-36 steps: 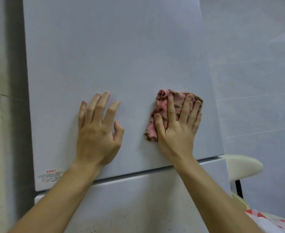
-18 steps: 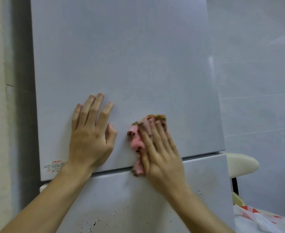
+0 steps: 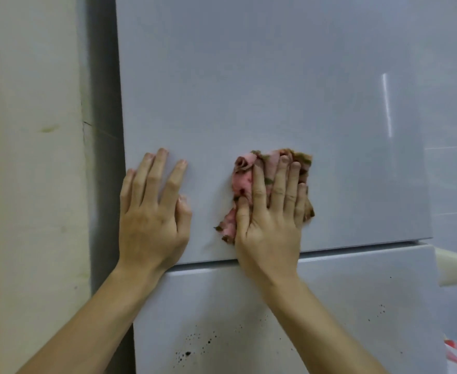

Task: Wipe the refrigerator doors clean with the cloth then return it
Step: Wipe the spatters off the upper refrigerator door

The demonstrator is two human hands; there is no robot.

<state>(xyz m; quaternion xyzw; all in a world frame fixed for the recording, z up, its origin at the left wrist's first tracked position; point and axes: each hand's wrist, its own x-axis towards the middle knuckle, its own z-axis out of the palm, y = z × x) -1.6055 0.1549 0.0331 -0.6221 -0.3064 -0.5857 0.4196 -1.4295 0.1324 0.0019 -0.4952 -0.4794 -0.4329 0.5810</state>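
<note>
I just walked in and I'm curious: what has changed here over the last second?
The right hand, pressing the crumpled pink patterned cloth, swept down-left to the bottom edge of the grey upper refrigerator door, then back up and right. Nothing was let go. The left hand stayed flat on that door; the dark specks on the white lower door remain.

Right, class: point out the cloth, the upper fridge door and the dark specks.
cloth (image 3: pixel 242 171), head view, pink bunched upper-left part.
upper fridge door (image 3: pixel 248 76), head view, bare middle panel.
dark specks (image 3: pixel 186 353), head view, largest spot.
</note>
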